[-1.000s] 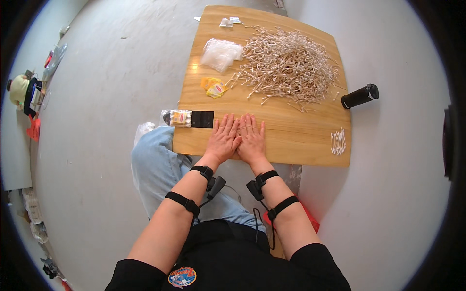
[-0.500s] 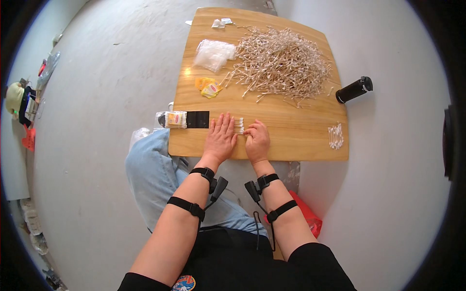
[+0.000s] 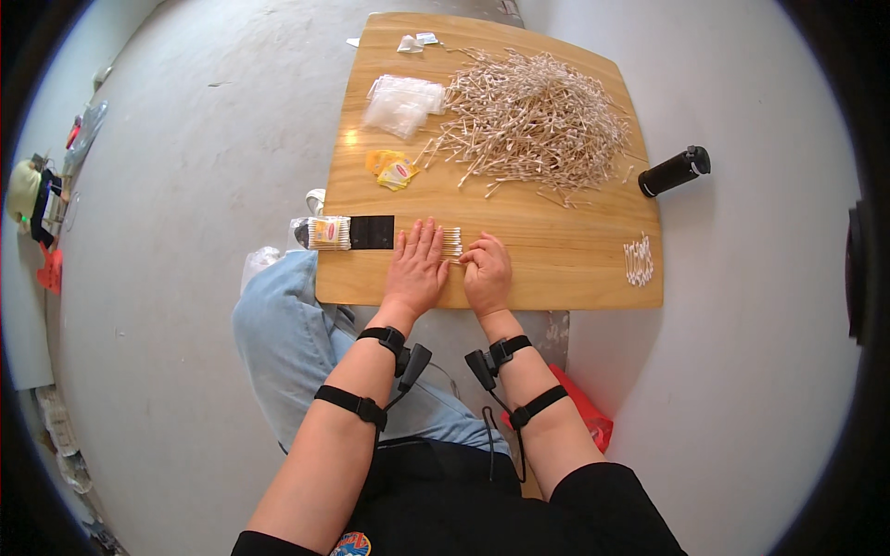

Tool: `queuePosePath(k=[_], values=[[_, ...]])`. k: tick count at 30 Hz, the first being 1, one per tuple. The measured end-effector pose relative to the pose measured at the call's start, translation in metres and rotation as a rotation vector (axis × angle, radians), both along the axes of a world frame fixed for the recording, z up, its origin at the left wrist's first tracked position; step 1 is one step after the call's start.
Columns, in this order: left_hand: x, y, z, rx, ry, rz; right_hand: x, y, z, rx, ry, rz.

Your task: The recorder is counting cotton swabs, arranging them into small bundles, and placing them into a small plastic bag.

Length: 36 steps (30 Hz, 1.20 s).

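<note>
My left hand [image 3: 418,267] lies flat with its fingers stretched out over a short row of cotton swabs [image 3: 451,243]. The row's right ends stick out past the palm side by side. Close to those ends, my right hand [image 3: 488,271] is curled with thumb and fingertips pressed together. What its fingertips hold, if anything, is too small to make out. Left of my left hand is a black rectangular strip [image 3: 373,233] on the table. Beside that lies a clear bag packed with cotton swabs and a yellow label card [image 3: 328,232], at the table's left edge.
A large heap of cotton swabs [image 3: 538,120] covers the far part of the wooden table [image 3: 556,264]. Clear plastic bags [image 3: 402,104] and yellow cards [image 3: 392,170] lie left of it. A small swab group [image 3: 639,259] is near the right edge. A black bottle [image 3: 674,171] is at the right edge.
The whole view has shifted slightly, with the table a little further left. Both hands keep nearly the same pose at the swab row.
</note>
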<state>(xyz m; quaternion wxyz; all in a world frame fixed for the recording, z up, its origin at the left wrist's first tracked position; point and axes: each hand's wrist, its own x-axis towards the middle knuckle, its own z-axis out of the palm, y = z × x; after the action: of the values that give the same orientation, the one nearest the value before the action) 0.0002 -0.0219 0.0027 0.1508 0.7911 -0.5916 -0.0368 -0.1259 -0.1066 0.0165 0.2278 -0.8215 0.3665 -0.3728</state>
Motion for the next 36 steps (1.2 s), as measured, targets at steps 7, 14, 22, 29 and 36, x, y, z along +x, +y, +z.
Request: queuePosePath(k=[7,14,22,29,36], values=[[-0.002,0.002,0.001,-0.004,0.03,-0.017,0.001,0.002,0.0,-0.01,-0.077,-0.037],[-0.001,0.0,-0.003,-0.028,0.011,-0.013,-0.003,0.0,-0.001,0.005,-0.029,-0.01],[-0.001,0.0,-0.005,-0.005,0.016,0.007,-0.001,0.001,0.0,0.012,-0.037,-0.016],[-0.002,0.0,0.001,0.013,-0.009,-0.001,-0.001,0.001,-0.003,0.006,-0.058,-0.025],[-0.001,0.0,-0.001,0.004,-0.013,0.001,0.0,0.001,-0.003,-0.017,-0.023,-0.031]])
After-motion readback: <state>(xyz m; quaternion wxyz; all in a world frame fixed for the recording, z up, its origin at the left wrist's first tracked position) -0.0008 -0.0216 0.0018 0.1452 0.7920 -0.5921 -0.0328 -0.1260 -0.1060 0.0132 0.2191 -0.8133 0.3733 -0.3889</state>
